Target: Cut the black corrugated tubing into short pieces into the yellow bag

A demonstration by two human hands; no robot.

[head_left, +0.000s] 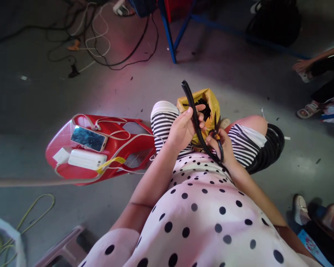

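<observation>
Our left hand (183, 128) has its grip clamped around the black corrugated tube (189, 98). The tube's long axis rises away from our lap, over the yellow bag (213, 102). Our right hand (222, 146), just beside and lower on the tube, is closed on what look like small scissors (216, 126).

Bag (213, 100) is showing yellow, dark inside. Corrugated tube (193, 111) crossing the bag is reading plain black. Scissors (215, 126) at the bag's right edge are showing dark blades, with orange at the grip. Shorts (163, 124) either side of the bag are running black-and-white stripes. Top (200, 207) below the bag is showing pinkish white with black polka dots. Stool (61, 141) left of the bag is glowing red and carrying a white power bank (86, 159). Tube coil (269, 148) right of the bag is sitting black.
</observation>
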